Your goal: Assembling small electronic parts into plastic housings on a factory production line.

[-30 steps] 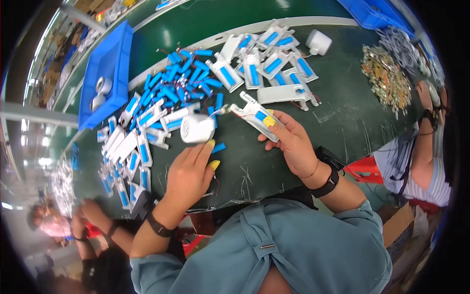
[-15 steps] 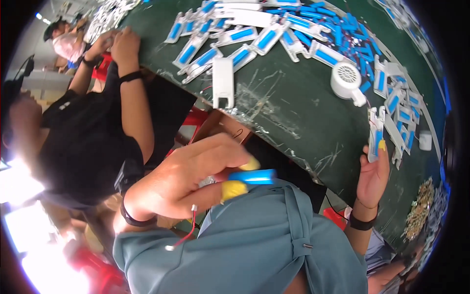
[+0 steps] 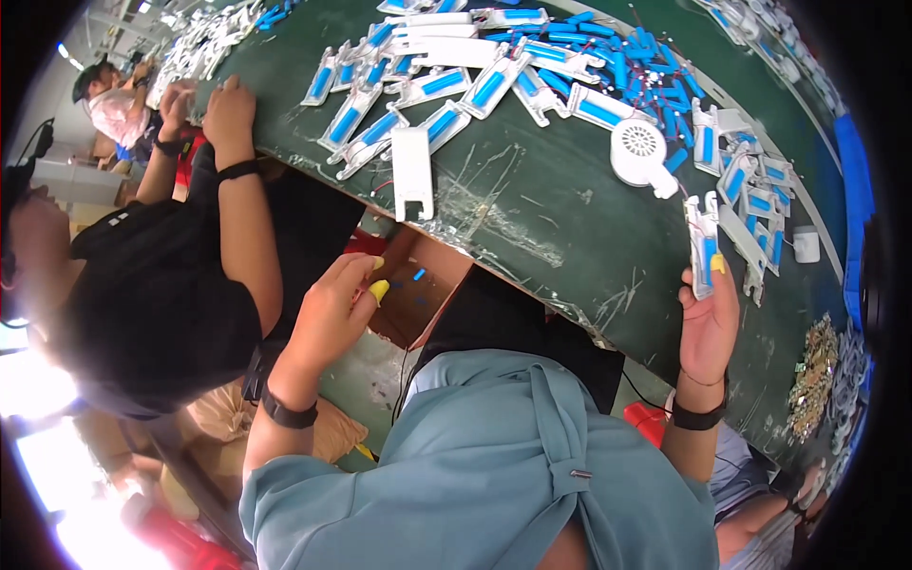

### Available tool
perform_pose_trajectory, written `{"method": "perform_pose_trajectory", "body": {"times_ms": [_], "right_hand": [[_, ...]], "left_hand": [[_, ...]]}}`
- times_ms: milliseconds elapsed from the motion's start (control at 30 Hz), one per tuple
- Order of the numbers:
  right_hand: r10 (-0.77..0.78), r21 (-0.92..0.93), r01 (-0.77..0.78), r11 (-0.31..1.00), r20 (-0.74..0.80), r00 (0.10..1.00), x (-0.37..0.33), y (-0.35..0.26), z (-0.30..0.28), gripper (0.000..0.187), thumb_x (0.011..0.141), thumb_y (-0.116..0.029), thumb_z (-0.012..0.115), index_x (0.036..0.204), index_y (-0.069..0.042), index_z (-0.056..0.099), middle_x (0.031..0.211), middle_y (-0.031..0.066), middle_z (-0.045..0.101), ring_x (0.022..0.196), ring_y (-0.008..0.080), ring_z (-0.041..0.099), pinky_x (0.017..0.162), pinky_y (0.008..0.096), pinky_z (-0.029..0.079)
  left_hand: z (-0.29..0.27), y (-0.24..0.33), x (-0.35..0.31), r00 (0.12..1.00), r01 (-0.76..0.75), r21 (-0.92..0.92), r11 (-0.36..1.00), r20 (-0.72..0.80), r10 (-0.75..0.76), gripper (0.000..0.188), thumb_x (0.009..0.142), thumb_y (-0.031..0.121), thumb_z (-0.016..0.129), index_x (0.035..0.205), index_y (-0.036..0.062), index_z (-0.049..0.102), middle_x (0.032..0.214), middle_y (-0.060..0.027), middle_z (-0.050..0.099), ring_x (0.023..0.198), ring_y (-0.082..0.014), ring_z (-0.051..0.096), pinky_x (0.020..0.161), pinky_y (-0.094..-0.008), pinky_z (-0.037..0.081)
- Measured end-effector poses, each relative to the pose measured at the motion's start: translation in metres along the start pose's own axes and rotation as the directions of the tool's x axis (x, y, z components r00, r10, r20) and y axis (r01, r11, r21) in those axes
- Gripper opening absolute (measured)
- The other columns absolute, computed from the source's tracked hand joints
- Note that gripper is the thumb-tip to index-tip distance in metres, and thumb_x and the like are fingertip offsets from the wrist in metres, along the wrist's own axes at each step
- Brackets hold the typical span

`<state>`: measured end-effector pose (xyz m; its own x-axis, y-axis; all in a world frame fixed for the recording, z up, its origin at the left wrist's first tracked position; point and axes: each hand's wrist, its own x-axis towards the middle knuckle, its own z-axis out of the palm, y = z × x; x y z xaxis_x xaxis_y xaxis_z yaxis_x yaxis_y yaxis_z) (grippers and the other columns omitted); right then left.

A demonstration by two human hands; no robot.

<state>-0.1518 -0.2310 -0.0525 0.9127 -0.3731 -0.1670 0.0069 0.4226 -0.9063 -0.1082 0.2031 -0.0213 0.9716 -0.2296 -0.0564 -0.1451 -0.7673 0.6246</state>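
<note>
My left hand (image 3: 334,312), with yellow finger covers on thumb and forefinger, is held beside an open cardboard box (image 3: 445,277) below the table edge. Its thumb and forefinger are apart with nothing between them. A small blue piece (image 3: 419,275) shows within the box's outline; whether it lies there or is in the air I cannot tell. At the table's right, my right hand (image 3: 711,328) grips a white plastic casing (image 3: 700,233) with a blue cylindrical battery in it, its yellow-covered thumb on the casing. A wire runs from this casing toward a round white fan unit (image 3: 639,152).
White casings with blue batteries (image 3: 489,87) and loose blue batteries (image 3: 655,71) lie across the green table (image 3: 513,204). More casings (image 3: 750,204), a white cup-shaped part (image 3: 806,244) and small metal pieces (image 3: 814,375) are at the right. A co-worker in black (image 3: 161,285) sits at left.
My left hand has moved away toward the box and let go of the blue battery with red wires. The right hand keeps its hold on the casing. The view has shifted slightly.
</note>
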Motion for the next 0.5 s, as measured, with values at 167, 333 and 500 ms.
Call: {"method": "perform_pose_trajectory", "body": {"times_ms": [167,333,500], "right_hand": [[-0.008,-0.021,0.007,1.000,-0.070,0.998,-0.007,0.000,0.008,0.039,0.098,-0.021,0.051,0.130,0.000,0.048,0.107,0.0083,0.062,0.086,0.0137,0.061,0.066,0.0244,0.046],[0.013,-0.073,-0.018,0.997,-0.069,0.998,-0.017,-0.004,0.012,0.038,0.095,-0.017,0.052,0.128,0.002,0.049,0.092,0.0096,0.064,0.073,0.0120,0.059,0.063,0.0225,0.046],[-0.005,-0.088,-0.004,0.996,-0.095,0.996,-0.032,-0.010,0.013,0.036,0.095,-0.018,0.056,0.126,0.001,0.051,0.092,0.0071,0.064,0.075,0.0090,0.059,0.064,0.0209,0.046]], "left_hand": [[-0.006,0.082,0.034,0.947,-0.292,-0.170,0.941,0.084,0.309,0.024,0.082,-0.002,0.063,0.106,-0.0031,0.061,0.101,-0.0162,0.064,0.088,-0.0290,0.065,0.077,-0.0318,0.052],[0.024,0.148,0.068,0.799,-0.480,-0.417,0.772,0.155,0.581,0.032,0.077,-0.010,0.063,0.108,-0.0025,0.061,0.107,-0.0168,0.064,0.094,-0.0283,0.065,0.081,-0.0322,0.051],[0.067,0.184,0.123,0.627,-0.775,-0.010,0.631,0.105,0.772,0.045,0.067,-0.007,0.068,0.111,0.0010,0.059,0.122,-0.0133,0.058,0.113,-0.0359,0.054,0.094,-0.0418,0.045]]}}
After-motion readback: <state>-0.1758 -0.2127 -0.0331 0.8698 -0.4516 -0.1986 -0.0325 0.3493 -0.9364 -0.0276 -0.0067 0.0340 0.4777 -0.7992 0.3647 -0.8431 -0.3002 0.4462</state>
